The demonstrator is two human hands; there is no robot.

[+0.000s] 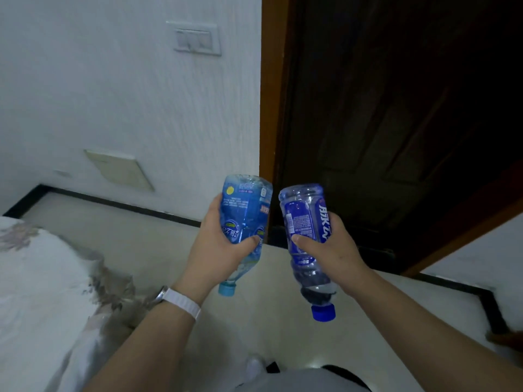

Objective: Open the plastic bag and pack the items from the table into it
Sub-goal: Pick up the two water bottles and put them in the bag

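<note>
- The light-blue bottle is in the air over the floor, tilted cap-down, its pale cap hanging below the left grip.
- The left grip is closed round that bottle's middle, thumb across the label.
- The dark-labelled bottle is just beside it, apart from it and also cap-down, its dark blue cap lowest.
- The right grip is closed round the label band.
- Neither the plastic bag nor the desk is in view, so I cannot tell how near the packing spot is.
- Risk: both grips are full, so I judge nothing is free to hold the bag's mouth open; a bottle pushed at a slack bag could miss and drop.
- Risk: the bottoms lean toward each other and could knock on a swing, loosening a hold on smooth plastic.
- Risk: with caps downward, a loose cap would leak.
- Around them: a white watch strap on the left wrist, a bed at left, a dark door ahead.
</note>
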